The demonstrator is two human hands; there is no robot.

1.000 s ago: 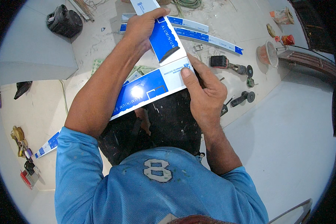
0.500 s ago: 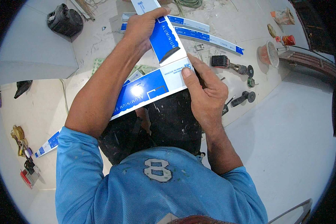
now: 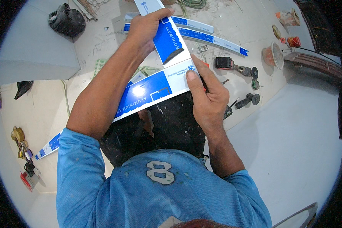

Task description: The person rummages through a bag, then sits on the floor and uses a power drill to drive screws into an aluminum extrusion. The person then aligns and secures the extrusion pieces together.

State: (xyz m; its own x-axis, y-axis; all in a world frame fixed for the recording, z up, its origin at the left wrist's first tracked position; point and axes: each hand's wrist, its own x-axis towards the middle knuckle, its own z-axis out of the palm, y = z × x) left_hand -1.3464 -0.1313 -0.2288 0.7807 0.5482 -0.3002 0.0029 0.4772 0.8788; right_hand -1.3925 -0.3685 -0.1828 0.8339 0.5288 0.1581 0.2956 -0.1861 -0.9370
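Note:
Two aluminium profiles wrapped in blue and white protective film meet end to end at an angle in front of me. My left hand (image 3: 145, 32) is closed round the upper profile (image 3: 168, 40), its thumb lying across the face. The lower profile (image 3: 142, 95) runs down to the left, passing behind my left forearm. At its right end, by the joint, my right hand (image 3: 212, 97) grips it with the thumb on the face and the other fingers behind the edge. A dark and red object shows partly behind those fingers; its kind is hidden.
More film-wrapped profiles (image 3: 212, 38) lie on the floor ahead. To the right are a cordless angle grinder (image 3: 235, 66), another grinder-like tool (image 3: 248, 100) and a bucket (image 3: 273, 56). A black container (image 3: 67, 21) stands far left, with assorted small items (image 3: 22, 142) lower down.
My right hand has shifted slightly, and a bit of red now shows behind its fingers. Both profiles and my left hand stay almost in place.

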